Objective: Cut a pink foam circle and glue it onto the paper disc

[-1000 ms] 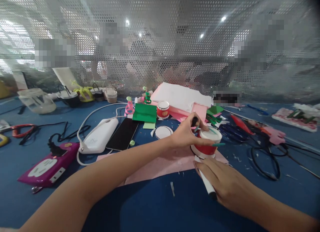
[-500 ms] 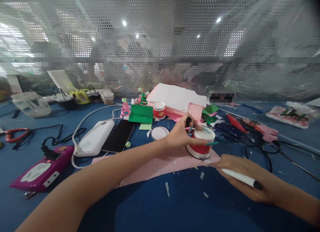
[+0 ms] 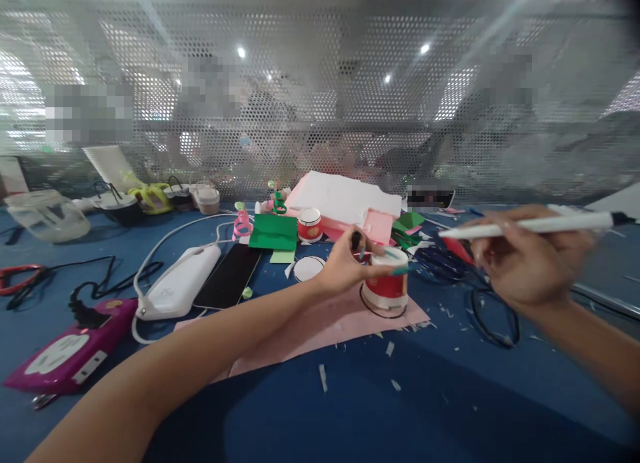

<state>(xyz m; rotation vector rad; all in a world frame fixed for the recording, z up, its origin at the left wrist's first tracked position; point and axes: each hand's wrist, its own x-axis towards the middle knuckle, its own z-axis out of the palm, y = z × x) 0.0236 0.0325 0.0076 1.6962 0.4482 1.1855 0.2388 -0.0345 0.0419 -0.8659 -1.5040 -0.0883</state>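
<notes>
My left hand (image 3: 345, 266) is closed on a red-and-white paper cup (image 3: 384, 286) turned upside down, keeping it against a pink paper sheet (image 3: 300, 333). Its fingers also grip a black marker cap (image 3: 356, 239). A black curved line shows on the paper around the cup's rim. To the right, my right hand (image 3: 533, 263) is raised off the table, wrapped round a white marker (image 3: 545, 223) with its tip pointing left. Left of the cup lies a white paper disc (image 3: 309, 269) with a black outline.
A purple power strip (image 3: 75, 346), white power bank (image 3: 180, 283) and black phone (image 3: 227, 276) lie at left. Behind are green card (image 3: 273, 232), a second red cup (image 3: 309, 227) and stacked paper (image 3: 340, 198). Scissors (image 3: 443, 263) and a black cable (image 3: 493, 340) lie at right, with paper scraps in front.
My right hand has lifted with the marker from beside the cup's base and moved up and right. My left hand still holds the cup on the pink paper. The view has shifted slightly.
</notes>
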